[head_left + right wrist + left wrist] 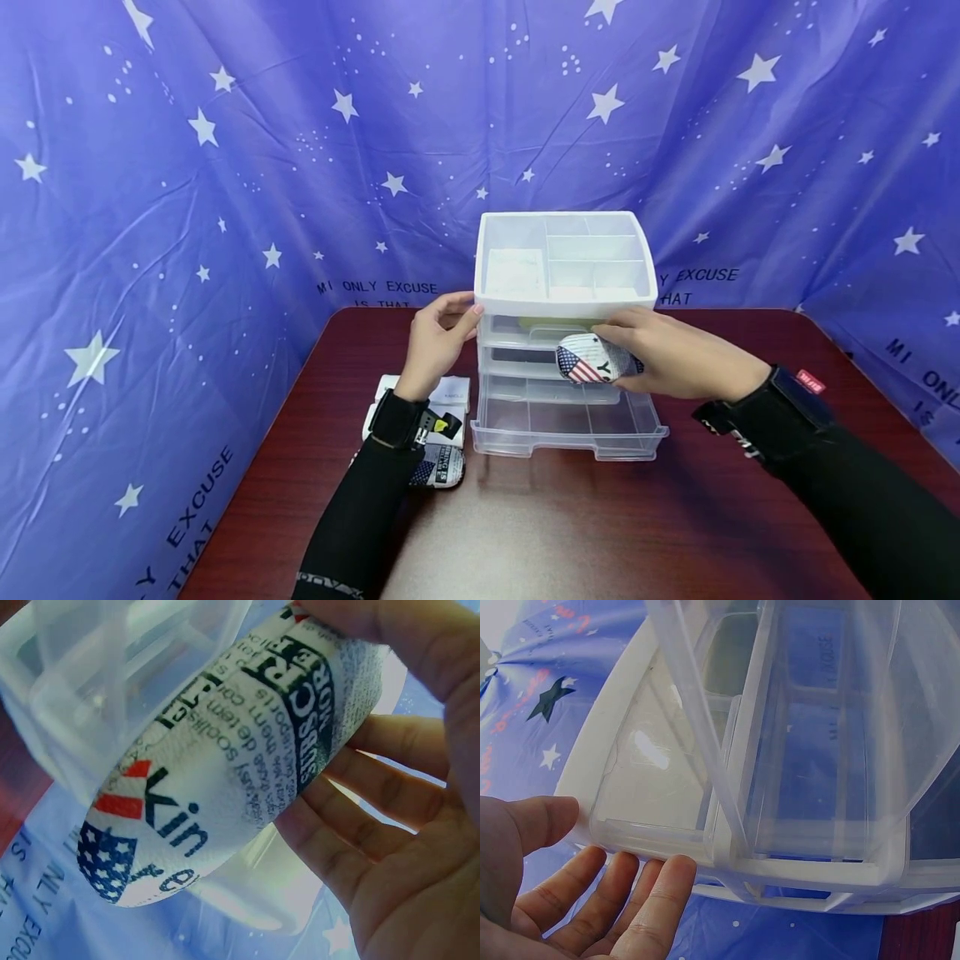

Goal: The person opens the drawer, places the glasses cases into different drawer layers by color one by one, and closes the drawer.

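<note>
A white organizer [566,306] with clear drawers stands on the table, its top divided into compartments. My left hand [438,342] rests against its upper left side, the thumb at the front corner; in the left wrist view the fingers [656,915] touch the white frame fairly straight. The bottom drawer [570,442] is pulled out toward me. In front of the upper drawers, my right hand [660,350] holds a rounded glasses case [588,358] printed with newspaper text and a flag. The right wrist view shows this case [202,772] between thumb and fingers.
Left of the organizer lie white packets [453,392] and a similarly printed case [442,468], partly behind my left forearm. Something green [558,322] shows in the top drawer. A starry blue curtain [480,125] hangs behind the dark red table [570,533].
</note>
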{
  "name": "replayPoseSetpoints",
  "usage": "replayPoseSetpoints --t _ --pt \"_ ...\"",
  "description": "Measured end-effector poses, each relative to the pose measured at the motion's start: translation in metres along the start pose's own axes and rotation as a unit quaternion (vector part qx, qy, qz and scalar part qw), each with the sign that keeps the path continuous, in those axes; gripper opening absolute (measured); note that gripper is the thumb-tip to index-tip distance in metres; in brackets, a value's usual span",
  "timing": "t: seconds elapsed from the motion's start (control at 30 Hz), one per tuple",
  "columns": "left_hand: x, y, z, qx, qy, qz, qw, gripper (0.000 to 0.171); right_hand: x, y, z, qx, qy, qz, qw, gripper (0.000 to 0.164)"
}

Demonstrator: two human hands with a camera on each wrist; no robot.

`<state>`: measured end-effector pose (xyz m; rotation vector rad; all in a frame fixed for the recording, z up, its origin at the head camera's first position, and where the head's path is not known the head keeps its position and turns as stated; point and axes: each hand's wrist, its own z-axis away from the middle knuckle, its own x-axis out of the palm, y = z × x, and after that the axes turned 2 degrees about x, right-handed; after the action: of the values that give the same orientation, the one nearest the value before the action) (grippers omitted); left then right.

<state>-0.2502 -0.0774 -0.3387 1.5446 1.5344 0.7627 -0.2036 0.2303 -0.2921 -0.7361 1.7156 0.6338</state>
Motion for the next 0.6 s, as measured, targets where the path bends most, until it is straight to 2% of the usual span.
replayPoseSetpoints --t 0.43,0.6 --pt "-0.001 -0.001 -0.001 -0.004 -0.002 0.005 1.0000 0.033 0.010 -0.019 -0.020 -0.023 0.030 0.005 0.999 0.069" --pt "0.000 0.000 -0.001 -0.003 -0.004 0.007 1.0000 0.033 0.018 -0.027 -0.021 -0.004 0.033 -0.001 0.999 0.065"
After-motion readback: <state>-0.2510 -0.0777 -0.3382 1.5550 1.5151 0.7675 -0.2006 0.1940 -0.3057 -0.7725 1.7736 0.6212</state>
